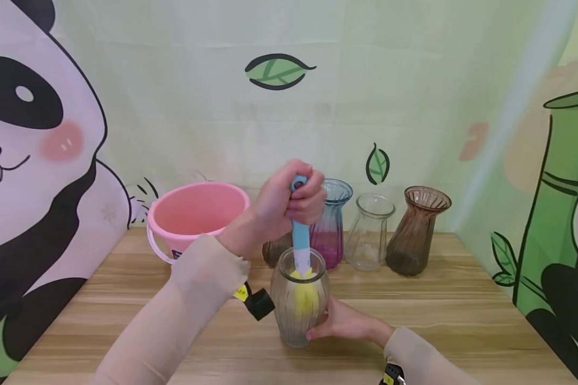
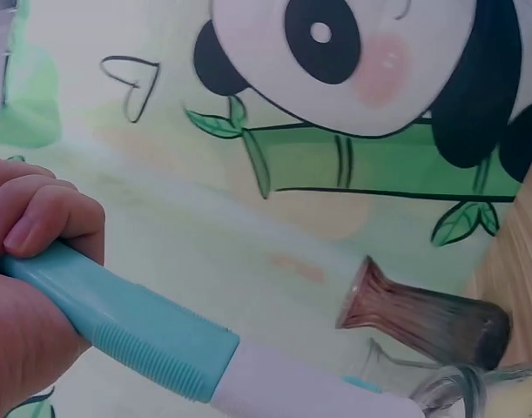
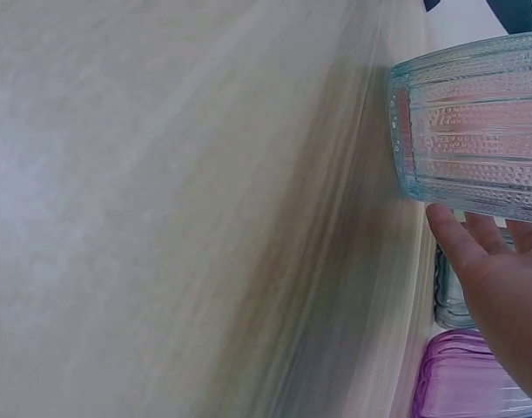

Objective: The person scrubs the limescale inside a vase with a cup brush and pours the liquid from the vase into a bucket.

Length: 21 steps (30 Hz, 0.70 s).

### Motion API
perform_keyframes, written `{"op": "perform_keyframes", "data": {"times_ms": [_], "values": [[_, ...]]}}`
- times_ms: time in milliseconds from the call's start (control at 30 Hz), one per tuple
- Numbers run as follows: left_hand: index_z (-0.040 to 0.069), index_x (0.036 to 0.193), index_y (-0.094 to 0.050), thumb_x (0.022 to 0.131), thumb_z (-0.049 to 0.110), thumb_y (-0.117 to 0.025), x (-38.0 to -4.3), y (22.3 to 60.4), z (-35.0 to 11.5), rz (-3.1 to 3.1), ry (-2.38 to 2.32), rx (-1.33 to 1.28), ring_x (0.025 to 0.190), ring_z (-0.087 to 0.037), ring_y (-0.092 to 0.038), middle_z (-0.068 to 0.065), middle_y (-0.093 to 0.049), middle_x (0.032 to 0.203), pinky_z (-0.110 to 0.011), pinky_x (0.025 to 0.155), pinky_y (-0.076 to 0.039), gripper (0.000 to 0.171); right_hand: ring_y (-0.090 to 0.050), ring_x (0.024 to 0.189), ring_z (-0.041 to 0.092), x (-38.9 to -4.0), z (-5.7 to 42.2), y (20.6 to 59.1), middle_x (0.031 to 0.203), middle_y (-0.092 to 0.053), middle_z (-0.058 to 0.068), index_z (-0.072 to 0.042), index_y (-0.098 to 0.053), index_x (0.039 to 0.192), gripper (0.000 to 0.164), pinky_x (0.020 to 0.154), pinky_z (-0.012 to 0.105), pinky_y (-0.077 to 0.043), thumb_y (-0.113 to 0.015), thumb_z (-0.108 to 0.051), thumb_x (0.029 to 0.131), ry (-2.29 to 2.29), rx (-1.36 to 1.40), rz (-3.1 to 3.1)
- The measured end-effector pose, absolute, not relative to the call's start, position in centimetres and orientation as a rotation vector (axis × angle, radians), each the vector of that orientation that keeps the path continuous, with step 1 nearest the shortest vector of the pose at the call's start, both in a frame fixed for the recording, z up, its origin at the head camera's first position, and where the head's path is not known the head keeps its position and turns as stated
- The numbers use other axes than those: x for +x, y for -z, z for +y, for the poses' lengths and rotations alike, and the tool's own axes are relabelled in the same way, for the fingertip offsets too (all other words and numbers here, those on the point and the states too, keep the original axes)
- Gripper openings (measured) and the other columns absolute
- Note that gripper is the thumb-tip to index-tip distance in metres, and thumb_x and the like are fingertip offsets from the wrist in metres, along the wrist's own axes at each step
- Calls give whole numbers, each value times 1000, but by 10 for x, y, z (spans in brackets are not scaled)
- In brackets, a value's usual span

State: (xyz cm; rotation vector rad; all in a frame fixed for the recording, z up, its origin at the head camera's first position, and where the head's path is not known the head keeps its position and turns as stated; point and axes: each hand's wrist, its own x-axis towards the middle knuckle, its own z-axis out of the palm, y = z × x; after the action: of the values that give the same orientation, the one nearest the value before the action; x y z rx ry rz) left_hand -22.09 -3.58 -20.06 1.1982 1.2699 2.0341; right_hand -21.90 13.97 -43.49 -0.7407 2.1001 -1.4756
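My left hand (image 1: 294, 200) grips the blue handle of a cleaning brush (image 1: 301, 235), held nearly upright. Its yellow sponge head (image 1: 305, 298) is down inside a clear ribbed glass vase (image 1: 284, 315). With the thumb in front, my right hand (image 1: 349, 322) holds the vase low on its right side; the other fingers are mostly hidden behind the glass. In the left wrist view the fingers wrap the ridged blue grip, and the white neck (image 2: 292, 383) runs toward the vase mouth. Fingers (image 3: 457, 239) touch the vase's side in the right wrist view.
Behind stand a pink bucket (image 1: 156, 222), a blue-to-purple vase (image 1: 334, 230), a clear vase (image 1: 368, 240) and a brown vase (image 1: 409, 246). Another dark vase (image 1: 275, 251) is partly hidden. A printed cloth (image 1: 197, 107) hangs behind the wooden table (image 1: 438, 310).
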Motion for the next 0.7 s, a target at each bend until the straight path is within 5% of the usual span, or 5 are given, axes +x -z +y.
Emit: {"op": "perform_keyframes", "data": {"times_ms": [700], "values": [[14,52,-23,89,16,-15,-235,271,-25,1211,-2039,1107,38,-7,-18,7,-22,44,-22,41,-12,37,-52,109,17,-216,138,438,120,-55,9,-2,-39,127,68,91,23,-40,-77,-14,72,1463,-784,2202]]}}
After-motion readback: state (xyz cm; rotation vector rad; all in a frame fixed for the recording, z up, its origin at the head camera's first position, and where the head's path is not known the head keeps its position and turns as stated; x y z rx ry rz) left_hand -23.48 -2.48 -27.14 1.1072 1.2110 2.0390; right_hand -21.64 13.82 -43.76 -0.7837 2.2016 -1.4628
